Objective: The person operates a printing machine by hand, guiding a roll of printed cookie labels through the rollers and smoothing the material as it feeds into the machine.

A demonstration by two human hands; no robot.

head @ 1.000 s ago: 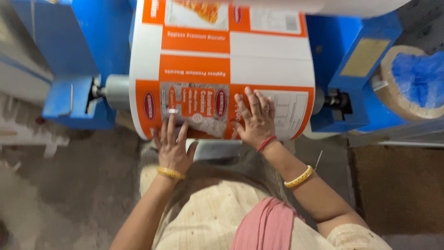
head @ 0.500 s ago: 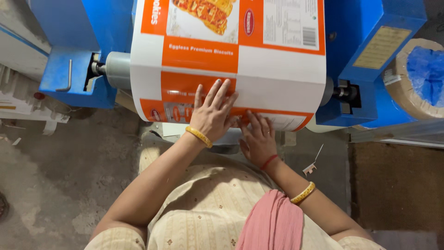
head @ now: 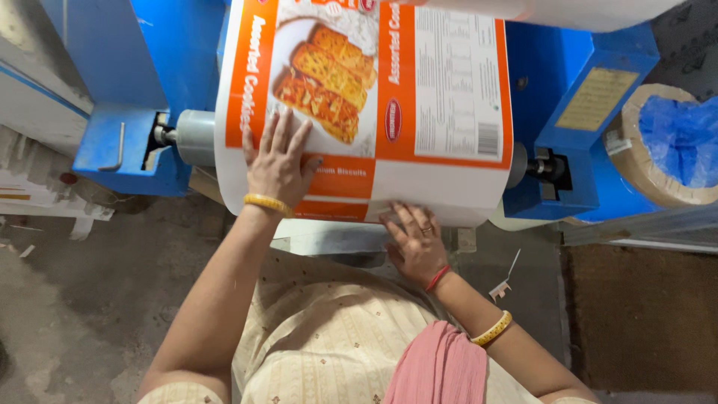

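- Underfoot, a rough grey concrete floor (head: 90,299) with scattered scraps; a brown mat (head: 643,314) lies at the right edge.
- Blue machine frame (head: 127,67) spans the top of the view, carrying a metal shaft (head: 193,137) on the left and a matching bearing block (head: 553,168) on the right.
- Large roll of printed wrapper film (head: 441,112), orange and white with biscuit pictures, sits across the shaft between the two blue supports, directly ahead of the person.
- Round cardboard drum (head: 636,150) lined with blue plastic stands at far right, beside the frame.
- Cream patterned garment (head: 329,344) and pink scarf (head: 437,370) fill the lower centre.
- Left hand (head: 278,166): fingers spread wide, palm flat against the front face of the roll; yellow bangle (head: 268,202) at the wrist. Nothing gripped.
- Right hand (head: 415,245): fingers loosely extended, tips touching the lower edge of the roll from beneath; ring on one finger, red thread (head: 436,278) at the wrist, a second yellow bangle (head: 491,328) up the forearm. Nothing gripped.
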